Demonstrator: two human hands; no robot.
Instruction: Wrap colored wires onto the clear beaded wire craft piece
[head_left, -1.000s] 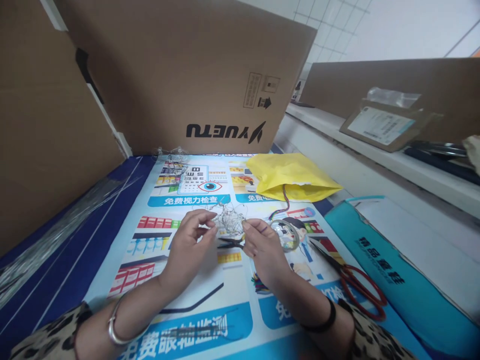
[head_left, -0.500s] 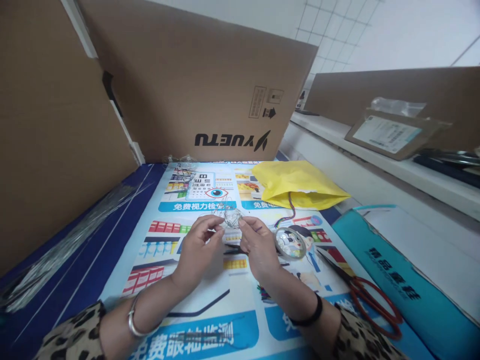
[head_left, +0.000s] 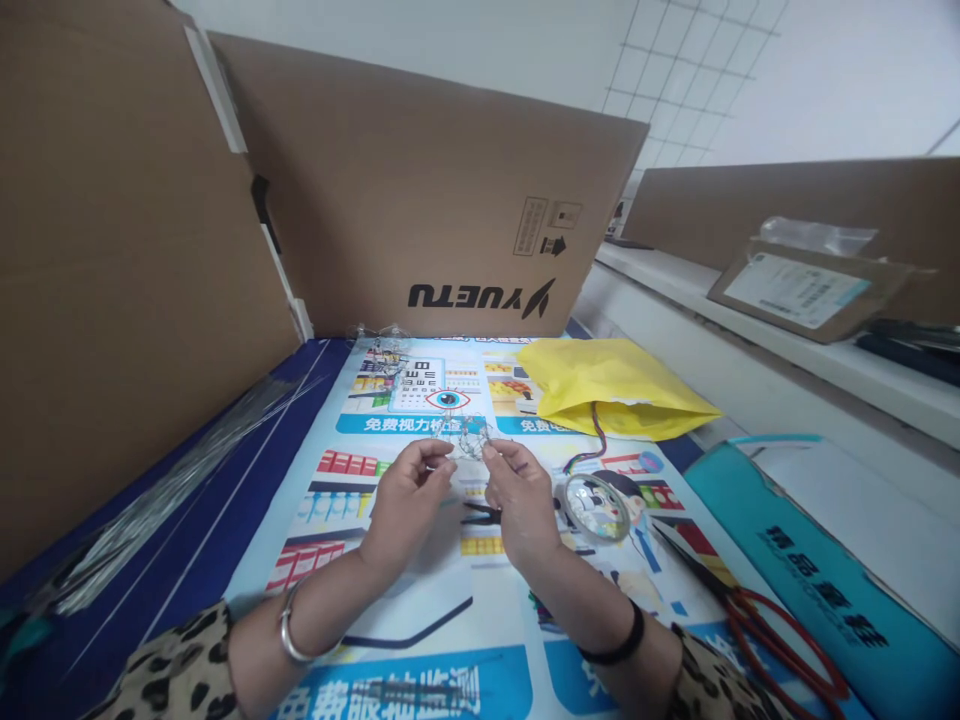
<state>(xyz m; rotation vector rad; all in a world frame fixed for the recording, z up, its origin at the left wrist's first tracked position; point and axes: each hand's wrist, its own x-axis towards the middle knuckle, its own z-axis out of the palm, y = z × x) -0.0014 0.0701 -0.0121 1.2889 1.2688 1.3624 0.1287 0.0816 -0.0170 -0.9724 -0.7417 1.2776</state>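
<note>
Forward over the poster (head_left: 420,590), the left hand (head_left: 409,495) and right hand (head_left: 525,500) have been shifted slightly. Beyond them, the bag (head_left: 607,380) is laid. Pliers (head_left: 481,514) are partly covered by the right hand. Between both hands, wire (head_left: 469,437) is pinched in thumbs and fingertips.

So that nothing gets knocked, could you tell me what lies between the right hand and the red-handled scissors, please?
In the head view, a round clear dish lies on the printed sheet between the right hand and the scissors.
</note>
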